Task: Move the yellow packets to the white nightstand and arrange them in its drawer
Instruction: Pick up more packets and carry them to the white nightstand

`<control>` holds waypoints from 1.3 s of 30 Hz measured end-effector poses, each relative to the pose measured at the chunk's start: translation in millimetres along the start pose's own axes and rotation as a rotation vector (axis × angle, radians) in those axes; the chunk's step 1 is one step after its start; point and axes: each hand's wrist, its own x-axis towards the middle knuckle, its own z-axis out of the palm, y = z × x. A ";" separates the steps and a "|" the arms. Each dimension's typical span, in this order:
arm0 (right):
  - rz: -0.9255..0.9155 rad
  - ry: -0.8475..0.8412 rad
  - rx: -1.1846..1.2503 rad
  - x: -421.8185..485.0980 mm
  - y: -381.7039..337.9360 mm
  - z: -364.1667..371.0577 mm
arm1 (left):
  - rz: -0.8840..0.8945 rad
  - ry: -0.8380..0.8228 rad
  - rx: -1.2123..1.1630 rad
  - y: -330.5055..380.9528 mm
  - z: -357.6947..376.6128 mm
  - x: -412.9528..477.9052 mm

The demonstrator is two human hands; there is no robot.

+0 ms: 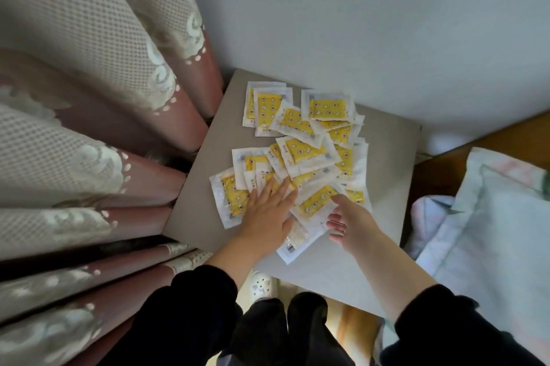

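Yellow packets [300,151]: loose overlapping heap on nightstand [387,157], likely awaiting the drawer. Left hand [265,216] flat, fingers straight, apparently steadying the heap; right hand [351,225] at its edge, grip indiscernible.

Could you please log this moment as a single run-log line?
left hand: flat on yellow packets | right hand: touching pile edge | packets: scattered on tabletop | drawer: not in view

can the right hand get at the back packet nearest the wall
Probably yes. The back packet lies on top, uncovered, and only flat packets lie between it and the right hand at their near edge. The left hand rests on the near-left packets, out of that path.
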 end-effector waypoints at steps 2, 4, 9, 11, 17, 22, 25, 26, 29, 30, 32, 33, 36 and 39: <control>0.022 -0.051 0.062 -1.2 -0.5 2.8 | 0.016 0.012 -0.018 -2.4 3.1 -1.5; 0.031 -0.064 0.140 -1.5 -3.9 8.0 | 0.046 0.016 -0.021 -6.6 4.2 -2.9; -0.049 -0.018 0.178 14.2 -13.0 32.0 | 0.126 0.007 0.040 -22.1 12.6 -1.7; -0.047 0.021 0.157 13.2 -18.3 42.6 | 0.131 0.017 0.041 -24.6 15.3 0.3; -0.085 0.184 -0.064 8.1 -23.6 45.8 | 0.095 0.057 0.083 -21.8 17.2 -0.7; -0.128 0.186 -0.051 9.8 -23.0 16.1 | -0.032 0.138 -0.030 -20.9 7.4 1.6; -0.131 0.140 0.017 9.3 -26.0 -5.7 | -0.087 0.164 -0.033 -18.9 0.9 4.1; -0.138 0.126 0.018 8.2 -28.4 -12.3 | -0.096 0.190 -0.048 -18.3 -0.6 3.4; -0.178 0.053 -0.034 6.3 -33.3 -27.1 | -0.076 0.351 -0.189 -11.4 -6.2 -0.9; -0.193 0.009 -0.063 5.4 -34.3 -30.4 | -0.087 0.403 -0.299 -5.6 -10.4 -1.3; -0.221 -0.096 -0.116 4.7 -35.5 -33.0 | -0.182 0.348 -0.734 9.4 -27.4 1.1; -0.249 -0.129 -0.188 6.7 -35.5 -33.6 | -0.231 0.237 -1.000 18.5 -37.8 3.1; -0.362 -0.195 -0.463 6.3 -38.5 -35.1 | -0.289 0.068 -1.279 34.5 -56.6 11.0; -0.408 -0.273 -0.513 3.9 -41.8 -35.6 | -0.343 0.136 -1.228 40.8 -57.0 13.3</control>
